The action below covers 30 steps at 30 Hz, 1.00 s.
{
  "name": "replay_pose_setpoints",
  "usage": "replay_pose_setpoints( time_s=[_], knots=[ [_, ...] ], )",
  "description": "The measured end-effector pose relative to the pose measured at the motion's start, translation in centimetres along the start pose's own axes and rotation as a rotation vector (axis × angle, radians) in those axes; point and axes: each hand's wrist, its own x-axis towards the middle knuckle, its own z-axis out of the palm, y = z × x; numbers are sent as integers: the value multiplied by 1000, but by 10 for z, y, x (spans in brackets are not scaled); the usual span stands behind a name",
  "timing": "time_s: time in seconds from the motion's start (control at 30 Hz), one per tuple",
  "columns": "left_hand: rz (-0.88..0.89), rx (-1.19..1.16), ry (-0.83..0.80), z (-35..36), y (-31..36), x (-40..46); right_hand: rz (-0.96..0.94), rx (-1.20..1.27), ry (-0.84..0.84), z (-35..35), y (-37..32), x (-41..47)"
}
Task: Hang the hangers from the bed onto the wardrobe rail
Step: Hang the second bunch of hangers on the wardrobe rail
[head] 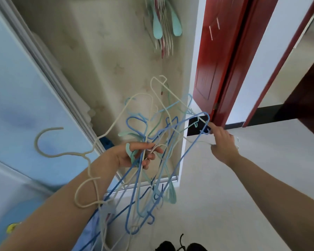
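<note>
the left hand (134,156) is gripping a tangled bundle of hangers (149,160) in front of the open wardrobe, while the right hand (223,144) is pinching the corner of a blue hanger (194,127). it seems to be working that one loose; next it needs freeing and lifting to the hung hangers (163,24) above.

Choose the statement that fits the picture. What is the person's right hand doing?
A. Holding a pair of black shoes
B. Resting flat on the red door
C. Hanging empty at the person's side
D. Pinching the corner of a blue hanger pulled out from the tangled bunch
D: the right hand pinches the corner of a blue hanger that sticks out of the tangled bunch gripped by the left hand.
</note>
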Motion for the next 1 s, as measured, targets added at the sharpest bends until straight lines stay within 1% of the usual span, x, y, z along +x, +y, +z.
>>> replay_pose_setpoints(
  time_s=[0.17,0.27,0.43,0.57,0.8,0.87,0.93,1.0],
  knots=[
    [15,25,-22,-11,-4,1,-47,-13,69,12,0,7],
    [10,71,-52,-15,-6,0,-77,-16,72,19,3,4],
    [-16,95,-43,-24,-12,-14,-147,31,83,29,-9,3],
    [-27,121,-7,-31,-29,-31,-176,59,39,39,-30,6],
    [-25,25,81,-31,-51,-67,-297,56,40,46,-60,15],
    [-13,-6,125,-30,-56,-76,-303,7,-32,47,-66,18],
    [4,-46,205,-32,-63,-82,-236,-85,-190,51,-71,17],
    [17,-86,294,-33,-73,-87,-166,-163,-285,58,-78,11]
  ],
)
